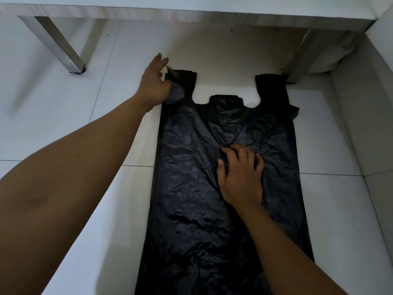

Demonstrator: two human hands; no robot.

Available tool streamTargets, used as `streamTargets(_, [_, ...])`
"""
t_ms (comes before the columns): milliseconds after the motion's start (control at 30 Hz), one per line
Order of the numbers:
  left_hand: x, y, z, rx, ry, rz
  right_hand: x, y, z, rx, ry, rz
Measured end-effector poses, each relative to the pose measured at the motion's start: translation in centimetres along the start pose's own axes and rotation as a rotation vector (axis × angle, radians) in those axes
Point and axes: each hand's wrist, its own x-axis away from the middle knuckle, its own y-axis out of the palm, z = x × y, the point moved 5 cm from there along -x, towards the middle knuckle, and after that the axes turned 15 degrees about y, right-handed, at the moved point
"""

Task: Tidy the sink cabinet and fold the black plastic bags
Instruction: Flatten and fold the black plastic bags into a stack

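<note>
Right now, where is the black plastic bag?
In the head view the black plastic bag lies on the tiled floor, centre-right, handles toward the table; the left hand touches its left handle, the right hand presses its middle.

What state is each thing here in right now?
black plastic bag: unfolded, spread flat on the floor, crinkled.
left hand: touches the bag's left handle; grip too blurred to tell.
right hand: fingers spread, presses down on the bag's middle.
right handle: lies flat, untouched.
</note>
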Motion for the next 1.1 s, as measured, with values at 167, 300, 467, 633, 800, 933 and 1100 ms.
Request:
streamTargets(167, [2.9,-0.8,0.5,-0.186,0.116,0.046,0.1,-0.2,-0.1,-0.008,-0.005,0.007])
streamTargets(300, [8.1,0.2,1.6,-0.413,0.131,0.028,0.2,-0.3,-0.1,-0.006,-0.008,0.004])
streamTargets(467, [17.3,5.7,4.5,-0.712,0.361,-0.189,-0.1,-0.6,-0.3,-0.003,-0.005,-0.032])
streamTargets(633, [21.3,8.6,2.9,-0.711,0.214,-0.279,-0.4,-0.9,0.0,-0.143,0.012,-0.095])
streamTargets(800, [21.7,8.9,2.5,-0.704,0.219,-0.276,-0.7,-2.3,0.1,-0.166,-0.018,-0.166])
streamTargets(933, [21.6,9.1,2.3,-0.703,0.224,-0.269,2.0,-0.8,-1.5,-0.026,-0.226,-0.169])
streamTargets(1100, [21.5,9.1,2.3,-0.685,0.214,-0.266,-3.0,-0.8,3.1,0.079,-0.050,-0.215])
